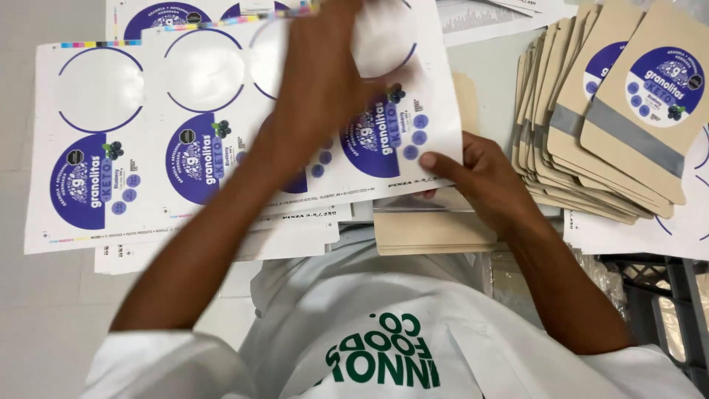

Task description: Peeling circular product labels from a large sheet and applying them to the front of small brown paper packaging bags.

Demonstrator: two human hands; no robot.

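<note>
White glossy paper makes up the sticker sheet that both hands are on, lying on top of other sheets in the middle of the desk. The right hand pinches the sheet's near right corner, thumb on top and fingers curled under. The left hand reaches across to the far part of the sheet; it is blurry, so I cannot tell if its fingers are closed on a sticker or just pressing flat. Some round spots on this sheet are bare white, with only a thin purple ring left, so those stickers look already peeled off. A few round purple stickers with little blueberry pictures are still on the near row. Just to the left lies another sheet, with an empty ring on its far side and a purple sticker nearer. A plain tan pouch stack sits under the right hand, with no stickers showing. On the right, a fanned pile of tan pouches already wears round purple stickers, and each has a grey band across it. I think a good part of the work is done, with more pouches left. Near the bottom is the person's white coat with green letters.
</note>
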